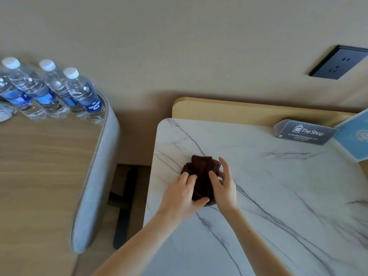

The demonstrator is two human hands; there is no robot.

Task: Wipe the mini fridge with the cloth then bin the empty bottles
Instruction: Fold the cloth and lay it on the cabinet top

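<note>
From the head camera, both hands meet over a dark brown cloth (201,177) bunched on the white marble top (278,196). The left hand (180,198) presses on the cloth's near left side, fingers curled together on its edge and thumb laid across the bottom fold. The right hand (224,183) cups the right side, thumb pinching into the fabric while the other fingers stand loosely spread and partly lifted off it. This reads as gathering the cloth into a pad that fits the palm before any wiping starts, so neither hand has a firm one-handed hold yet.

No mini fridge shows itself plainly here; whether the marble top belongs to it cannot be told.

The bottles (51,90) stand in a tight row at the far end of the wooden desk (39,166) to the left, well apart from the hands, caps on. They look to hold water, so which ones are empty cannot be judged. A floor gap with a dark stand (124,206) separates desk and marble top.

A small grey sign (305,132) and a blue card (356,136) sit at the far right of the top, near the wall with its black socket (338,63). They would need moving or skirting if the wipe goes that far. No bin is in view.
</note>
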